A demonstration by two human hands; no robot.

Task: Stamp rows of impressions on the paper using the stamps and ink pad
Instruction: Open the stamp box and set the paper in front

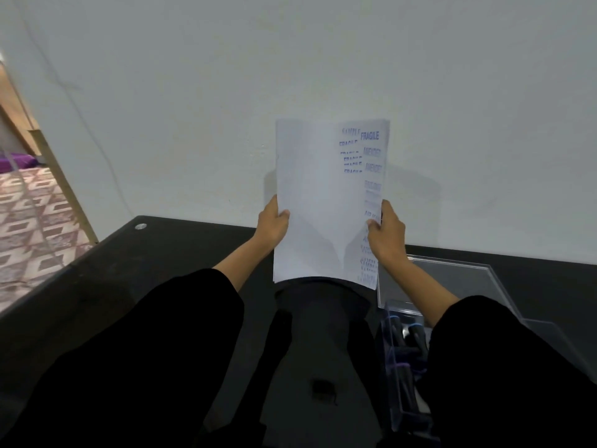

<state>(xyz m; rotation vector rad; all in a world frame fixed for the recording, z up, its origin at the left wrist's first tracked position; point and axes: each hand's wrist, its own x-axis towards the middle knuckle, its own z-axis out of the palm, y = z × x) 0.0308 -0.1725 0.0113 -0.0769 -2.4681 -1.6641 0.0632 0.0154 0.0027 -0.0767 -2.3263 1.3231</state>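
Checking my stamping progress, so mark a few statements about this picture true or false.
1. The left hand and right hand both hold the paper upright. True.
2. The paper is blank. False: blue stamped words such as FRAGILE run down its right part.
3. A clear box sits on the right of the table. True.
4. The right hand holds a stamp. False: it pinches the paper's right edge.

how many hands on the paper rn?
2. The left hand grips the left edge of the white stamped paper; the right hand grips its right edge. Neither is hidden.
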